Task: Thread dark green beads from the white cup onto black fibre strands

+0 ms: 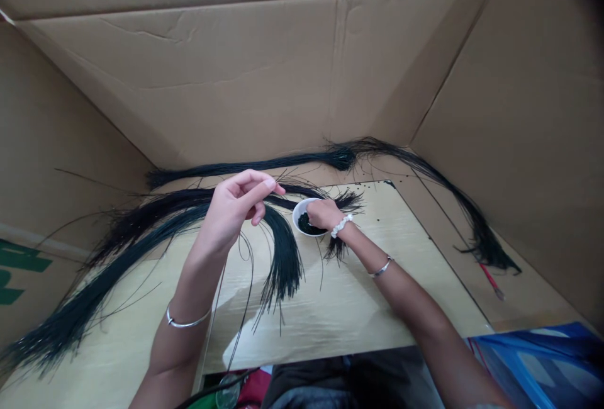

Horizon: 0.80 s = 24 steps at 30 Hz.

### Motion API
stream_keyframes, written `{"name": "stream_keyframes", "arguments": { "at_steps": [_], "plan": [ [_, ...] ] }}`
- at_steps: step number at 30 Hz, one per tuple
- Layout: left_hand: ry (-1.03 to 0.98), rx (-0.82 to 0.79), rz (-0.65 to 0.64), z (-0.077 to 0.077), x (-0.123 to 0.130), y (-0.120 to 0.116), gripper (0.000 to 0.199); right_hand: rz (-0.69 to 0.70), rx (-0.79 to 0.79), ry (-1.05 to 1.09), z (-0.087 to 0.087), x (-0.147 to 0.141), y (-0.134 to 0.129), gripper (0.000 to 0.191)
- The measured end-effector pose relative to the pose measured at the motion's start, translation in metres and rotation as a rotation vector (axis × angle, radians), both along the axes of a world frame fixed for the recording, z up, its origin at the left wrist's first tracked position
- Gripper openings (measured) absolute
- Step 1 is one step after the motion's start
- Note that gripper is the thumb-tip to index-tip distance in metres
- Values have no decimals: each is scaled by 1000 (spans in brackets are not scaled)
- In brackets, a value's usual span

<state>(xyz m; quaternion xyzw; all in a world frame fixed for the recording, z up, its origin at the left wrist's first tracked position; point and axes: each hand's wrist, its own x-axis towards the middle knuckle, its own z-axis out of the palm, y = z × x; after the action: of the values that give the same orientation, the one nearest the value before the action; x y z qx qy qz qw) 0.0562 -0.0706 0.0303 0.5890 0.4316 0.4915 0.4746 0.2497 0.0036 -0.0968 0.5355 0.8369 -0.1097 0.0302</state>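
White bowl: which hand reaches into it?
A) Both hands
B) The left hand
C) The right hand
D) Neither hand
C: the right hand dips into the white bowl, while the left hand is raised apart from it, above the black strands.

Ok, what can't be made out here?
In the head view:
the right hand covers the inside of the white bowl; dark contents too small to identify
left hand's fingers hide whether black strands are pinched
red item at right too small to name
red and green items cut off by the bottom edge
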Motion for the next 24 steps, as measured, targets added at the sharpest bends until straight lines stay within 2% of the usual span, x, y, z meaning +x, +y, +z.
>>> {"name": "stream_keyframes", "arguments": {
  "at_steps": [6, 13, 15, 19, 21, 24],
  "plan": [
    [8, 5, 13, -2, 0, 1, 15, -11, 11, 122, 9, 4, 7, 13],
    [20, 16, 34, -2, 0, 1, 14, 79, 30, 461, 32, 21, 12, 8],
    [36, 25, 46, -1, 0, 0, 14, 102, 29, 687, 43, 25, 8, 14],
    [122, 54, 74, 1, 3, -5, 14, 132, -6, 1411, 66, 29, -8, 21],
    [156, 63, 89, 3, 5, -9, 14, 147, -6, 1555, 74, 28, -17, 18],
    [179, 72, 105, 5, 9, -13, 14, 165, -11, 1625, 82, 26, -26, 17]
  ]
}}
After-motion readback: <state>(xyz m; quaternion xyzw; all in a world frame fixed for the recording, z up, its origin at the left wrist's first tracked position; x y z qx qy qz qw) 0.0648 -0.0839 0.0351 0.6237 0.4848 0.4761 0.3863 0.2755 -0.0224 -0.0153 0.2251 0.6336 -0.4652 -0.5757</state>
